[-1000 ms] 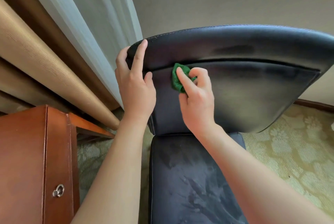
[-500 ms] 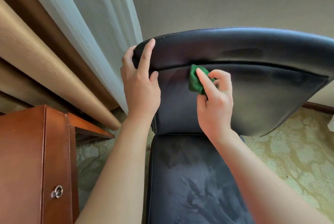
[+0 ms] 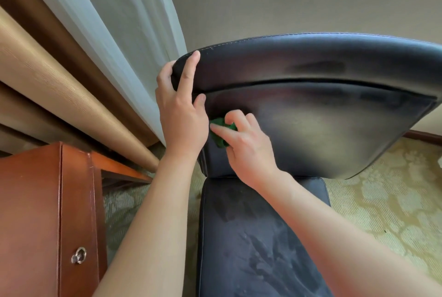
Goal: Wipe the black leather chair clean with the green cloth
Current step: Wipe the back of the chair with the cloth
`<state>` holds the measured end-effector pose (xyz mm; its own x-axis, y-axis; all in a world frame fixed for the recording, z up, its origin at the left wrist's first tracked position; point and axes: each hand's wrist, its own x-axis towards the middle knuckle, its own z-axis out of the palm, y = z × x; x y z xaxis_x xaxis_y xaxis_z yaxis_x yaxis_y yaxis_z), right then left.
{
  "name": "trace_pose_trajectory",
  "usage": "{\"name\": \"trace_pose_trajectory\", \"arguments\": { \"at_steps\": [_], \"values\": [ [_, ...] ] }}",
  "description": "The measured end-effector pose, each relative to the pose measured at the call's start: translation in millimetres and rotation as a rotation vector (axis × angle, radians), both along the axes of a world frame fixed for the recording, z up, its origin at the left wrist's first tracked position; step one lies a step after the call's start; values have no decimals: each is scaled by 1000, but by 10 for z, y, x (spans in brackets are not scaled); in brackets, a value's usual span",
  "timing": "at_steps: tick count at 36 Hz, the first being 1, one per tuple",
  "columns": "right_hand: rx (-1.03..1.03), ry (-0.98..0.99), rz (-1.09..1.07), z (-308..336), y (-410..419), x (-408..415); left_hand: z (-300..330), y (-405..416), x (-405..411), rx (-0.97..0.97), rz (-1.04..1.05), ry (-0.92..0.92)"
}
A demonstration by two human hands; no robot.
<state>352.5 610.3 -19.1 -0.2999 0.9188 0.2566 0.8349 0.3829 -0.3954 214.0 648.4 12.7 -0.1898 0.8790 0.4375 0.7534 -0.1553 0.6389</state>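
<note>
The black leather chair (image 3: 323, 114) fills the middle and right of the head view, its backrest facing me and its dusty seat below. My left hand (image 3: 181, 110) grips the backrest's top left corner, fingers curled round the edge. A small bunched green cloth (image 3: 221, 132) is pressed against the lower left of the backrest. My right hand (image 3: 244, 143) holds it, fingers curled over it, just right of my left wrist. Most of the cloth is hidden under the fingers.
A reddish wooden cabinet (image 3: 43, 220) with a ring pull stands at the lower left. White sheer and tan curtains (image 3: 79, 57) hang behind it. Patterned yellow-green carpet (image 3: 382, 213) lies right of the chair, and a beige wall rises behind.
My right hand has swept the cloth from the seam under the headrest down and left to the lower left of the backrest. My left hand keeps its grip on the corner.
</note>
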Motion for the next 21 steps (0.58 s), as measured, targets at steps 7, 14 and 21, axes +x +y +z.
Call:
{"name": "trace_pose_trajectory", "arguments": {
  "at_steps": [7,14,21],
  "values": [
    [168,225,-221,101,-157,298,-6,17,62,2,-6,-7],
    [181,239,-329,164,23,78,-23,-9,111,9,23,-24],
    [86,131,-208,195,37,-138,-22,-6,39,0,4,-48]
  ]
}}
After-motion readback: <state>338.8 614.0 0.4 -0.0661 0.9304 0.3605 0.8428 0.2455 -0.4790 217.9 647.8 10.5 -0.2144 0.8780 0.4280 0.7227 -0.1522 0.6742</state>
